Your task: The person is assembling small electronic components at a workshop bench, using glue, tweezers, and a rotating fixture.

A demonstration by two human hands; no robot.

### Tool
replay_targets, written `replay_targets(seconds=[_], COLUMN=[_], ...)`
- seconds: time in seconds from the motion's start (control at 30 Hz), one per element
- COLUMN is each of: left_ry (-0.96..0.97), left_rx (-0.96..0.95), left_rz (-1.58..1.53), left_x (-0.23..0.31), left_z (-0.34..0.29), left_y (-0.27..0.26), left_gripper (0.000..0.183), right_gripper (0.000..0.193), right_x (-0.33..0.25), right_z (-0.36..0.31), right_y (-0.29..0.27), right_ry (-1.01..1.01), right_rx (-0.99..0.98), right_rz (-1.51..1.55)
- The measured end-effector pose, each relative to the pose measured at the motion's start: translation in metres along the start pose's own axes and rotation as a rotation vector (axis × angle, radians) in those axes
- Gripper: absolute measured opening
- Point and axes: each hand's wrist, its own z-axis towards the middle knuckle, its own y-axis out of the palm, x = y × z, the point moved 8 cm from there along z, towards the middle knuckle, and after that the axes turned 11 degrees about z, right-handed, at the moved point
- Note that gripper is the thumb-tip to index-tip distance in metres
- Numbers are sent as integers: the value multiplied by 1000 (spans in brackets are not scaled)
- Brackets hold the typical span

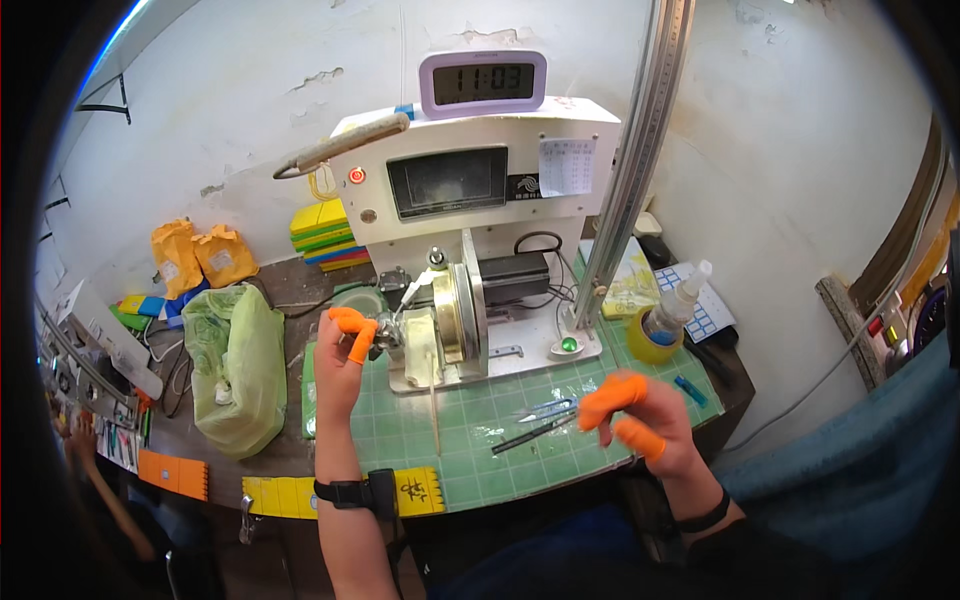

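My left hand (342, 365), in orange finger cots, closes at the left end of a small metal fitting (388, 333) on a white bench machine (450, 145). Just right of that fitting are a cream-coloured pad (420, 350) and a round brass-coloured drum (450, 315). A thin wooden stick (434, 415) slants down from the pad onto the green cutting mat (390, 430). Above the mat's right part hovers my right hand (645, 420), also in orange finger cots, fingers bent and thumb apart, with nothing visible between them. Beside its fingertips lie blue-handled snips (548, 410) and black tweezers (530, 436).
A green plastic bag (235, 370) stands at left, near orange packets (205, 255). A spray bottle (680, 300) sits in a yellow holder (650, 345) at right. An upright metal rail (640, 150) rises behind. Another person's arm (110, 500) shows far left.
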Motion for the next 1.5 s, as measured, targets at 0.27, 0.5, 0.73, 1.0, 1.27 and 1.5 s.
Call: replay_targets(seconds=[0.27, 0.5, 0.73, 1.0, 1.27, 1.5], left_ry=[-23, -38, -55, -69, 175, -12], left_rx=[47, 4, 31, 55, 112, 104], left_rz=[-80, -51, -3, -44, 189, 7], left_x=[-3, -9, -11, -18, -9, -11], left_z=[-4, -5, -4, 3, 2, -10], left_y=[-8, 2, -3, -1, 2, -14], left_gripper=[8, 9, 11, 11, 17, 12], right_gripper=[34, 33, 35, 37, 39, 41], right_x=[-62, -71, -57, -38, -61, -103], right_z=[36, 42, 41, 36, 35, 13], right_y=[135, 177, 211, 238, 321, 374], right_ry=[499, -125, 3, 201, 412, 695], right_rx=[-620, -706, -515, -240, -340, -412], right_rz=[118, 790, 938, 1114, 1538, 1719])
